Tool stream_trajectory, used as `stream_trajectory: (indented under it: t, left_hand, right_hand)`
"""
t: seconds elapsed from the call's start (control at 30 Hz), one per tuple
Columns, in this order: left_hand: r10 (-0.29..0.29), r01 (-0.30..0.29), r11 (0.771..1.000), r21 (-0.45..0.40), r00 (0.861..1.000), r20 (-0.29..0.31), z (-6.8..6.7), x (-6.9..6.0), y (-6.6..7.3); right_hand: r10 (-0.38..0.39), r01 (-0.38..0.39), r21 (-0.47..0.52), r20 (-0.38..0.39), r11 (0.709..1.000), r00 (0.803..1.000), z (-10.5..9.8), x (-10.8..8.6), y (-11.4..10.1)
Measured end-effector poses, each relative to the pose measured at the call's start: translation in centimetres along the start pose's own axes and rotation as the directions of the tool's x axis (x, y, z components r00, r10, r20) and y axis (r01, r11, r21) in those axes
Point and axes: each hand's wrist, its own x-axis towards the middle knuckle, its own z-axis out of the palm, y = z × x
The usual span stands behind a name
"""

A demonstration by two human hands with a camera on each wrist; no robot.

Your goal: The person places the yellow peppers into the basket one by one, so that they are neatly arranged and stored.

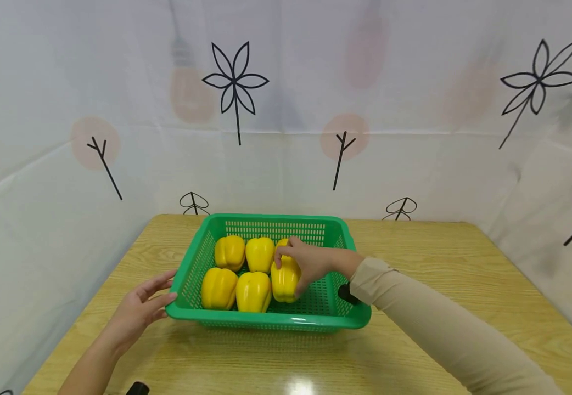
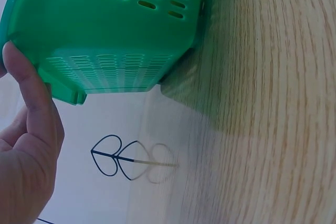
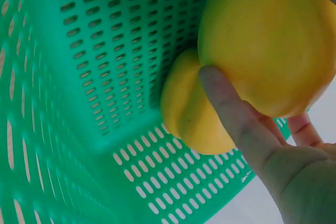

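My right hand (image 1: pixel 313 263) grips a yellow bell pepper (image 1: pixel 285 282) at the right end of the front row inside the green plastic basket (image 1: pixel 286 319). In the right wrist view, fingers and thumb reach around this bell pepper (image 3: pixel 268 40), with another yellow bell pepper (image 3: pixel 191 108) behind it near the basket wall. Several more yellow bell peppers, such as the front-left one (image 1: pixel 218 289), lie in two rows. At the basket's left rim, my left hand (image 1: pixel 140 307) touches the edge with extended fingers; the left wrist view shows a fingertip against the rim (image 2: pixel 8 22).
The basket stands on a wood-grain table (image 1: pixel 414 258). A white cloth with plant drawings (image 1: pixel 286 99) hangs behind and at the sides. A dark object (image 1: pixel 139 388) shows at the lower edge, by the left forearm.
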Motion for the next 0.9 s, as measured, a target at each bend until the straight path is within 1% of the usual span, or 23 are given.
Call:
stream_trajectory:
  t: [0.17, 0.33, 0.47, 0.63, 0.73, 0.83, 0.9]
  left_hand:
    - [-0.006, 0.006, 1.000, 0.000, 1.000, -0.005, 0.0, 0.0, 0.0]
    - [-0.001, 0.001, 1.000, 0.000, 1.000, 0.002, 0.0, 0.0, 0.1]
    - [0.003, -0.003, 1.000, 0.000, 1.000, 0.010, 0.0, 0.0, 0.1]
    - [-0.001, 0.001, 1.000, -0.005, 1.000, 0.004, 0.0, 0.0, 0.0]
    - [0.000, 0.000, 1.000, -0.004, 1.000, 0.001, 0.0, 0.0, 0.0]
    - [0.004, -0.004, 1.000, -0.002, 1.000, 0.003, 0.0, 0.0, -0.1]
    - [-0.001, 0.001, 1.000, -0.005, 1.000, -0.001, 0.0, 0.0, 0.0]
  right_hand:
    - [-0.003, 0.004, -0.039, 0.038, 0.999, 0.999, 0.0, 0.0, -0.2]
    - [-0.016, 0.020, -0.054, 0.077, 0.998, 0.997, 0.1, 0.1, -0.2]
    - [-0.008, 0.011, -0.040, 0.084, 0.999, 0.996, 0.1, 0.1, 0.0]
    - [-0.033, 0.032, 0.018, 0.082, 0.999, 0.996, -0.3, -0.3, 0.3]
    - [-0.043, 0.041, 0.052, 0.043, 0.998, 0.998, -1.1, -0.8, 0.4]
    - [-0.046, 0.048, 0.080, -0.030, 0.996, 0.999, -1.9, -1.5, 0.1]
    - [-0.049, 0.057, 0.093, -0.085, 0.994, 0.995, -2.5, -2.1, -0.2]
